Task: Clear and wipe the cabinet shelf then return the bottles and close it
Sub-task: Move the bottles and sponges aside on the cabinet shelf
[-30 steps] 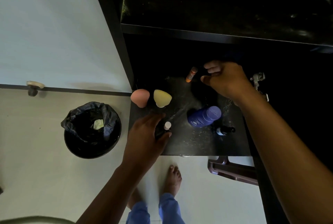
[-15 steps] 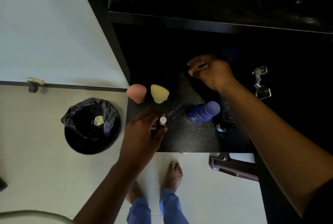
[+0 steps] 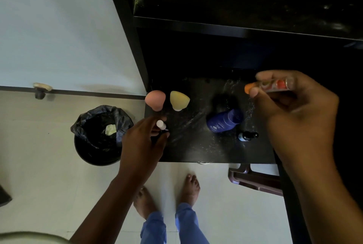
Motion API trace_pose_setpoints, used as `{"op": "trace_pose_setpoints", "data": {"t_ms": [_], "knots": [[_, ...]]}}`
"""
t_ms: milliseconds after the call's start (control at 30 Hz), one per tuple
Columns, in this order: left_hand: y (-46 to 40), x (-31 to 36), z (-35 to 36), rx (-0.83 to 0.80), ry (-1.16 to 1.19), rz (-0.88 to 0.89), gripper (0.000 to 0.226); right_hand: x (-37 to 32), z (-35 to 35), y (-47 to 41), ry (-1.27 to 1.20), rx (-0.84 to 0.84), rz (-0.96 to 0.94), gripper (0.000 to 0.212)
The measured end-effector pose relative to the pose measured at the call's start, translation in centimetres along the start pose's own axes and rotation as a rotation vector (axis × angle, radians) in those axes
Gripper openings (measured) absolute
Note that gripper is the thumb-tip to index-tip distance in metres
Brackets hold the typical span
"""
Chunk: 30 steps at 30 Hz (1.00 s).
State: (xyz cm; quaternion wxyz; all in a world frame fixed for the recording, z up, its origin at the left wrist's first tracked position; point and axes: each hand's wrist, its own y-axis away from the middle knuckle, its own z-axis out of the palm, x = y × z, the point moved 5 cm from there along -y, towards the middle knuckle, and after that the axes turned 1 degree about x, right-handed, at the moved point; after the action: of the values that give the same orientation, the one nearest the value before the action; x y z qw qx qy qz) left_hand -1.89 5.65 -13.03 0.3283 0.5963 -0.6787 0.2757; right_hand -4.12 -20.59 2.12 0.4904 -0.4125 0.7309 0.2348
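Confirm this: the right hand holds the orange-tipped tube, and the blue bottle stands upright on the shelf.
Not quite. The head view shows the right hand holding the orange-tipped tube, but the blue bottle lies on its side on the shelf.

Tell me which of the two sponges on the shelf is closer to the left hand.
The pink sponge, at the shelf's left corner. It sits just above the left hand; the yellow sponge is farther right.
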Motion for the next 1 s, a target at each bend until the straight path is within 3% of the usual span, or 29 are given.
{"op": "trace_pose_setpoints", "data": {"t_ms": [100, 467, 700, 833, 1000], "knots": [[-0.4, -0.1, -0.1, 0.001, 0.022, -0.023, 0.030, -1.3, 2.5, 4.0, -0.080, -0.049, -0.081, 0.019], [-1.7, -0.4, 0.2, 0.057, -0.045, 0.044, 0.031, 5.7, 12.2, 7.4, 0.181, -0.224, -0.137, 0.017], [-1.8, -0.6, 0.6, 0.090, -0.059, 0.036, 0.028, 7.6, 14.5, 7.9, 0.288, -0.176, -0.208, 0.012], [-1.5, -0.3, 0.7, 0.096, -0.074, 0.013, 0.032, 8.3, 15.3, 8.1, 0.321, -0.143, -0.226, 0.032], [0.7, 0.3, 0.0, 0.175, -0.032, -0.068, 0.041, 9.2, 15.8, 8.5, 0.351, -0.151, -0.208, 0.031]]}}
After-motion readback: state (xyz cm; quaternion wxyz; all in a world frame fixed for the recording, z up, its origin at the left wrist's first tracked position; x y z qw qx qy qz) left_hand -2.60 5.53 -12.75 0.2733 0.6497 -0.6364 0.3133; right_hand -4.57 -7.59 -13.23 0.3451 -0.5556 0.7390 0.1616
